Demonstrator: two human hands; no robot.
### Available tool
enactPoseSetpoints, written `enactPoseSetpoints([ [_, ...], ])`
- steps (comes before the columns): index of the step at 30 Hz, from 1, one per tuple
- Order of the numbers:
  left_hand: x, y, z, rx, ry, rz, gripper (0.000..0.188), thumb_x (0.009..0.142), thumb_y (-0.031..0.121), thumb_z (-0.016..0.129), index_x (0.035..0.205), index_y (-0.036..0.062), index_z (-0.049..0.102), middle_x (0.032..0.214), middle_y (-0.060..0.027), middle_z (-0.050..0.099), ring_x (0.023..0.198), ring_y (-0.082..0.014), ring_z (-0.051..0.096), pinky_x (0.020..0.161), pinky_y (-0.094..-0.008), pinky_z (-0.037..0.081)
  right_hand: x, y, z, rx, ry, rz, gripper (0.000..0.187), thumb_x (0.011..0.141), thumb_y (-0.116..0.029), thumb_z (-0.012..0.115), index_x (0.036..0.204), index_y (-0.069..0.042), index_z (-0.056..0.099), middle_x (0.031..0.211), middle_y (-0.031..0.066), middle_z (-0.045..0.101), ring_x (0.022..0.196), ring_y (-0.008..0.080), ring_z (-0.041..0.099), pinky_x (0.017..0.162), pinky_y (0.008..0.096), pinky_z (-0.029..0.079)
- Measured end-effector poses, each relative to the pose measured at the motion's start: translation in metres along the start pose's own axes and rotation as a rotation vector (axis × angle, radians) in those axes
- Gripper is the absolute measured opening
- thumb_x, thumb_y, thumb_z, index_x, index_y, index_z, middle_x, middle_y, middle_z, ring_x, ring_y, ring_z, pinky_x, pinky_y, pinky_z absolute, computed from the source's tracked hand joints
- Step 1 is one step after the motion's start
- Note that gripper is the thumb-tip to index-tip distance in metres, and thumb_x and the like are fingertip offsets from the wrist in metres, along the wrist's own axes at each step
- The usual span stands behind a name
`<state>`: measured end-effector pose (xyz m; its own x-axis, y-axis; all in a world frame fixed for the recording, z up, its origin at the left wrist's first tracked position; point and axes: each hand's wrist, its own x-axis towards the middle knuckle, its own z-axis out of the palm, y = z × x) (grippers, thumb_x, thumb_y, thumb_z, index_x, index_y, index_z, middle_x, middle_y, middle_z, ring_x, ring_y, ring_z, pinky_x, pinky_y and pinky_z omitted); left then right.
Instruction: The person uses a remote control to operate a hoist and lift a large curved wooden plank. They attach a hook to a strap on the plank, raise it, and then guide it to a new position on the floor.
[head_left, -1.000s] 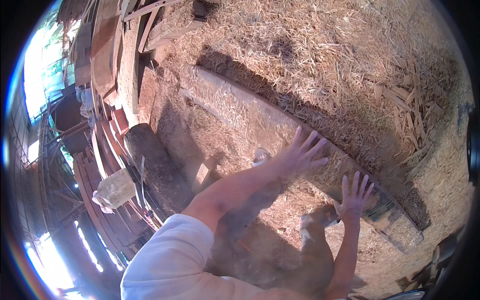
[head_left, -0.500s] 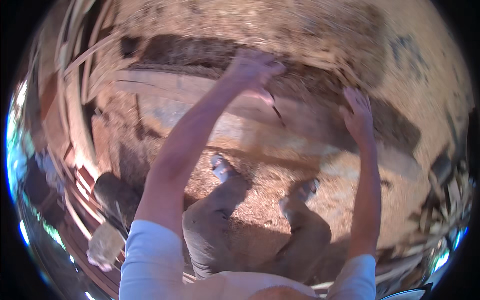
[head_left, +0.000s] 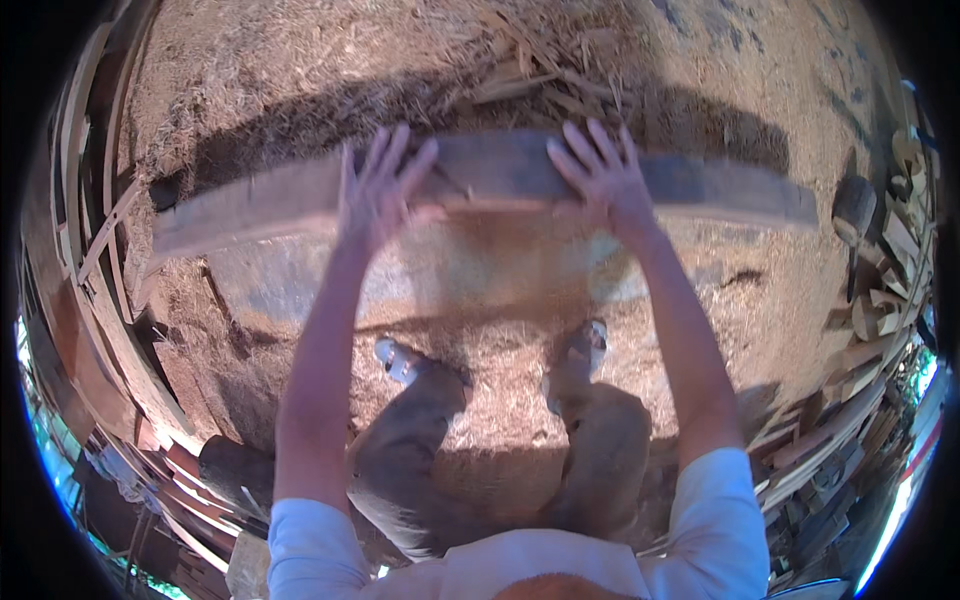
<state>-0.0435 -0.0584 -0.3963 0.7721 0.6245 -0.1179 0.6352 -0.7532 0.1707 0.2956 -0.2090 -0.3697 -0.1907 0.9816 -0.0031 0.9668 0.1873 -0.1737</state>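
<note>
A long wooden beam (head_left: 500,180) lies across in front of me, with a dark stained stretch in its middle. My left hand (head_left: 382,195) rests on it left of the middle, fingers spread over its upper face and thumb toward the near edge. On the other side of the dark stretch, my right hand (head_left: 605,185) touches the beam with its fingers likewise spread. Both hands are open. The undersides of the thumbs and whatever they press on are hidden or blurred.
Wood shavings and splinters (head_left: 530,85) heap beyond the beam. Long boards and sticks (head_left: 95,270) line the left. Scrap wood (head_left: 885,260) piles up at the right. My feet (head_left: 400,362) stand on sawdust-covered ground, near the beam.
Both hands have moved left onto the beam, with fingers now spread. The thin dark stick by my left hand no longer shows there. The view has shifted, and the beam looks more level.
</note>
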Motion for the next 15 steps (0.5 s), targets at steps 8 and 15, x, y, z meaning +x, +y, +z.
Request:
enactPoseSetpoints([
  [8,0.035,0.029,-0.063,-0.419,0.475,-0.671,0.08,0.1,0.056,0.059,0.157,0.0054,0.035,0.161,-0.0341,0.032,0.151,-0.05,0.03,0.12,-0.0688,0.026,-0.019,0.024,-0.024,0.671,0.258,0.931,0.073,0.099,-0.056,0.06,0.15,-0.005,0.052,0.155,0.0204,0.05,0.147,0.0369,0.042,0.123,0.0473,0.03],
  [15,-0.044,0.158,-0.121,-1.42,-0.076,-1.601,0.09,0.095,0.055,0.068,0.158,0.0013,0.031,0.158,-0.0294,0.036,0.143,-0.0448,0.038,0.116,-0.0595,0.036,-0.166,-0.052,-0.073,1.353,-0.297,1.347,0.066,0.098,-0.049,0.067,0.141,0.0,0.056,0.132,0.014,0.065,0.116,0.0273,0.066,0.095,0.0389,0.054],
])
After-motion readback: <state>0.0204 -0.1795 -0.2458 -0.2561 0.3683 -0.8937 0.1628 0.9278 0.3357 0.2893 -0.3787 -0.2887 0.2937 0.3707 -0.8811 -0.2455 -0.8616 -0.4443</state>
